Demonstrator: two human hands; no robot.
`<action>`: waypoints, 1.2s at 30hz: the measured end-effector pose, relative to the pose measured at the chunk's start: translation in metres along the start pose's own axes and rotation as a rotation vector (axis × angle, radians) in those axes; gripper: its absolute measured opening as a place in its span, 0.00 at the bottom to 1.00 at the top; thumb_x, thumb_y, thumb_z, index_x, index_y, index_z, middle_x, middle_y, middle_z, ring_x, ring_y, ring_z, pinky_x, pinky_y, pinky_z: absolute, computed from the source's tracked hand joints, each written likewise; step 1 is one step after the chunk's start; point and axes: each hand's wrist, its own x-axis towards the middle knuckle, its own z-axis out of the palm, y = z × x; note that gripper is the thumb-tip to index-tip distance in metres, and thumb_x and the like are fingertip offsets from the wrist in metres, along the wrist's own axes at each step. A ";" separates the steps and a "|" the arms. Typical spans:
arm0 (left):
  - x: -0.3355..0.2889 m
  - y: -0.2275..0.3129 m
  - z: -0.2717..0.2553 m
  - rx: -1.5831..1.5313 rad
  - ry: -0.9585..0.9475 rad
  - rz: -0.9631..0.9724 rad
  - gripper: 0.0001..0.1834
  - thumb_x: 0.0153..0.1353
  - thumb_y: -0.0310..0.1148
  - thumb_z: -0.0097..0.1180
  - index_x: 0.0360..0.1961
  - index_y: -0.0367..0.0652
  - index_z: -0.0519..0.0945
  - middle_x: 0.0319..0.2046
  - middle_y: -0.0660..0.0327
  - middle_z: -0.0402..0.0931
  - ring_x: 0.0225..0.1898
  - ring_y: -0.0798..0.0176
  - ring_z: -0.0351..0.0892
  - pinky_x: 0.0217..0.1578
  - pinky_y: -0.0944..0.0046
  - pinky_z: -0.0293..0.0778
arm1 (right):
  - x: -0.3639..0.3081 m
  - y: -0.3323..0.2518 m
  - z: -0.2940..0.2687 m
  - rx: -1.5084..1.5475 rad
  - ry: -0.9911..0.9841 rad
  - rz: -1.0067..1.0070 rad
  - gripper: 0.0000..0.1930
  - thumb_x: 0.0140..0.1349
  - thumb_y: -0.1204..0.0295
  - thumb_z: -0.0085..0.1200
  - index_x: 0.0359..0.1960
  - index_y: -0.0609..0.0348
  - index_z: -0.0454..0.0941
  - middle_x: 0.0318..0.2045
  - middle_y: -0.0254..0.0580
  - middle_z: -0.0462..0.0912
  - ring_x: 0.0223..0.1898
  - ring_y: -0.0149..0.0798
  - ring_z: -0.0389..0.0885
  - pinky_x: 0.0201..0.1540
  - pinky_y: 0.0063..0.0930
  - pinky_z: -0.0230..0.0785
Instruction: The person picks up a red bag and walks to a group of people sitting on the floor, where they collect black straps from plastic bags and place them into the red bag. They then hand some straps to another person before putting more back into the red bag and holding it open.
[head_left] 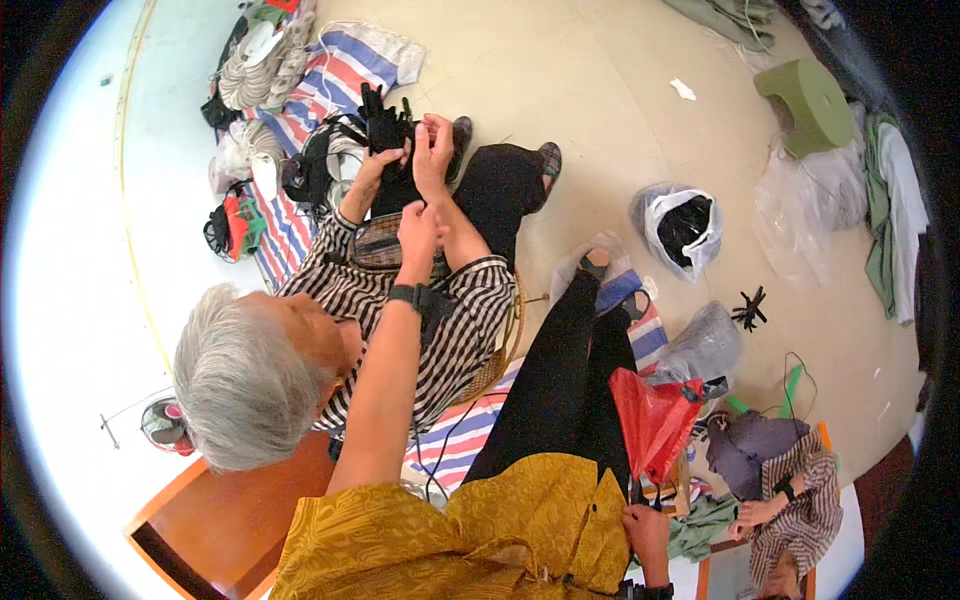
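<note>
My left hand (421, 238) reaches forward over a seated co-worker's forearm, its fingers curled closed. Whatever may be in them is hidden. The co-worker's hands (430, 155) hold a black bundle (385, 125) with finger-like strips that looks like gloves, just beyond my left hand. Low on the right, my right hand (648, 532) is closed beside my mustard top. A slim dark piece (637, 491) sticks up from it, too small to name. Above that hand a red plastic bag (655, 420) lies against my black trousers.
A white-lined bin (683, 230) holds black material. On the floor sit a black spiky bundle (748, 309), an olive stool (805, 105) and clear plastic (810, 205). Rope coils (265, 75) lie on striped sheeting (350, 55). Another person (800, 500) sits at lower right.
</note>
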 end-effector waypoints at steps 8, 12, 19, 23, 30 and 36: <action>-0.137 -0.029 0.045 -0.237 -0.609 -0.122 0.11 0.59 0.35 0.43 0.36 0.39 0.71 0.23 0.63 0.72 0.25 0.71 0.73 0.22 0.74 0.67 | -0.003 0.005 0.010 0.026 -0.004 0.104 0.09 0.48 0.64 0.49 0.26 0.54 0.77 0.26 0.41 0.78 0.28 0.45 0.76 0.30 0.35 0.68; -0.221 -0.072 0.014 0.391 -0.850 0.043 0.14 0.59 0.35 0.42 0.39 0.36 0.71 0.28 0.60 0.74 0.30 0.63 0.74 0.32 0.67 0.69 | -0.008 -0.008 -0.003 0.070 0.107 -0.003 0.09 0.48 0.64 0.49 0.26 0.54 0.77 0.25 0.42 0.78 0.27 0.45 0.76 0.29 0.35 0.68; -0.277 -0.105 -0.033 0.464 -0.778 0.073 0.15 0.58 0.36 0.44 0.40 0.35 0.72 0.34 0.58 0.74 0.34 0.62 0.72 0.35 0.68 0.66 | -0.014 -0.004 0.001 0.098 0.151 0.051 0.09 0.48 0.64 0.52 0.26 0.55 0.77 0.24 0.43 0.78 0.27 0.46 0.76 0.31 0.37 0.68; -0.292 -0.089 -0.025 0.232 -0.806 -0.218 0.14 0.58 0.37 0.45 0.39 0.37 0.73 0.32 0.59 0.73 0.32 0.65 0.72 0.33 0.68 0.65 | -0.009 0.012 0.000 0.039 0.128 -0.012 0.08 0.47 0.66 0.51 0.27 0.56 0.77 0.24 0.43 0.78 0.28 0.45 0.76 0.31 0.36 0.68; -0.247 -0.049 -0.020 -0.607 -0.597 -0.400 0.12 0.59 0.41 0.43 0.39 0.46 0.66 0.19 0.65 0.67 0.16 0.68 0.69 0.16 0.69 0.67 | -0.009 0.023 -0.031 0.116 0.201 -0.121 0.07 0.46 0.70 0.51 0.25 0.58 0.78 0.23 0.43 0.78 0.24 0.43 0.77 0.28 0.32 0.68; -0.123 0.008 -0.024 -0.672 -0.033 -0.064 0.14 0.58 0.41 0.44 0.37 0.42 0.65 0.24 0.62 0.69 0.23 0.66 0.71 0.23 0.67 0.69 | 0.005 0.011 -0.073 0.006 0.001 -0.079 0.08 0.51 0.70 0.48 0.27 0.61 0.77 0.26 0.45 0.78 0.24 0.43 0.76 0.29 0.34 0.67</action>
